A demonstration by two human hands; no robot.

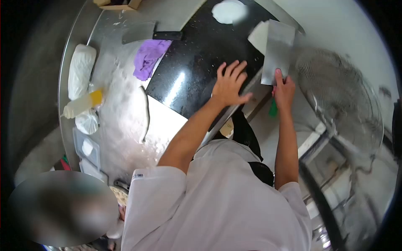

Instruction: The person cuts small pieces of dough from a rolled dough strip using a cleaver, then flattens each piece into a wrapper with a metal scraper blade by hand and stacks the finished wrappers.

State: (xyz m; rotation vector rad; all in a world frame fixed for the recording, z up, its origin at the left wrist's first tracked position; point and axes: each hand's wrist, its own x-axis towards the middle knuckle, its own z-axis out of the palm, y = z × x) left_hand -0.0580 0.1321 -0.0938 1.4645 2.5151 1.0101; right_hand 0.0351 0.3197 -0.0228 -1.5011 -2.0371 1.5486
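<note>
My right hand grips a cleaver with a broad metal blade, thumb laid along the blade's lower end. A green piece that looks like its handle end shows below the fist. Behind the blade, a flat white piece juts out at the board's edge; I cannot tell what it is. My left hand is spread with nothing in it, over the near edge of the glossy black board. A round white mound, perhaps dough or flour, sits at the board's far end.
A second cleaver and a purple cloth lie left of the board. A long dough strip rests on the floured metal table. Along the rim are a squeeze bottle and plastic tub. A fan stands right.
</note>
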